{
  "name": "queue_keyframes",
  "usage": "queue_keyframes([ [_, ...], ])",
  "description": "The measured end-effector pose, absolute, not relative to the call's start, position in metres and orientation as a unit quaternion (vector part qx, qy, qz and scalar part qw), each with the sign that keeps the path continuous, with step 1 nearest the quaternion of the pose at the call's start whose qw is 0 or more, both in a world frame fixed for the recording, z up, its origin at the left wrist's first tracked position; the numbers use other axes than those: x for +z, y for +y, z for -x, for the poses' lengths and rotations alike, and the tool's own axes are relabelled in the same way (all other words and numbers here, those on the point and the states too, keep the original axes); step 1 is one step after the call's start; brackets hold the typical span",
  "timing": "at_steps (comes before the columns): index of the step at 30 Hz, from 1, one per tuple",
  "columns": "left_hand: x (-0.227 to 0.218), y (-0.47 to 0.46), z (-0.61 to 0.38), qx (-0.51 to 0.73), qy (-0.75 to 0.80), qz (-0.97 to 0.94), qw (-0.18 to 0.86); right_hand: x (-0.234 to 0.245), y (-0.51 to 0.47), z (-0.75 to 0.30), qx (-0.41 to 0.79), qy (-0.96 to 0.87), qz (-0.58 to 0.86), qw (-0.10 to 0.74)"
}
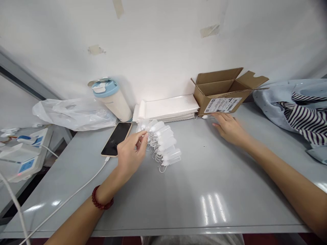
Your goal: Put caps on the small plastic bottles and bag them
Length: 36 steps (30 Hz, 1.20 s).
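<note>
plastic bottles [163, 144] lie bunched within easy reach of my left hand [130, 153], which pinches the nearest; my right hand [228, 128] rests spread on the tabletop [204, 204] by the carton [217, 98].

Translucent white plastic bottles [163, 143] with white cord loops lie on a pale grey table [209, 190], below a stack of white flat packets [166, 107]. A brown cardboard box [217, 86] bears a white shipping label [222, 104] printed in black. A cream tumbler [112, 105] wears a sky-blue collar. A black phone screen [116, 139] sits in a cream case. Deep red beads form a bracelet [102, 198]. A white plastic bag [74, 114] lies at left. At right, black-and-white striped fabric [304, 117] meets pale blue cloth [270, 102].
</note>
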<state>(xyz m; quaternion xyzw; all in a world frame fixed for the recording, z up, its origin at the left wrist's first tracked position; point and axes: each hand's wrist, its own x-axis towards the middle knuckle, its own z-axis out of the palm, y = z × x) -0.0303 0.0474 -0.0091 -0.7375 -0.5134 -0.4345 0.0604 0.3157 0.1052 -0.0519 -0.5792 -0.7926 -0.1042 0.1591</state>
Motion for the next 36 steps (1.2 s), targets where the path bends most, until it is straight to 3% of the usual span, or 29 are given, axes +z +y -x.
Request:
queue_keyframes([
  [22, -0.003, 0.026, 0.017, -0.490, -0.457, 0.741, 0.049, -0.048, 0.104, -0.306, -0.047, -0.796, 0.566, 0.208],
  [28, -0.009, 0.018, 0.013, -0.452, -0.418, 0.785, 0.072, -0.021, 0.068, -0.272, 0.058, -0.798, 0.521, 0.298],
  [36, -0.017, 0.017, 0.010, -0.414, -0.382, 0.825, 0.037, 0.007, 0.026, -0.236, 0.164, -0.831, 0.426, 0.317],
])
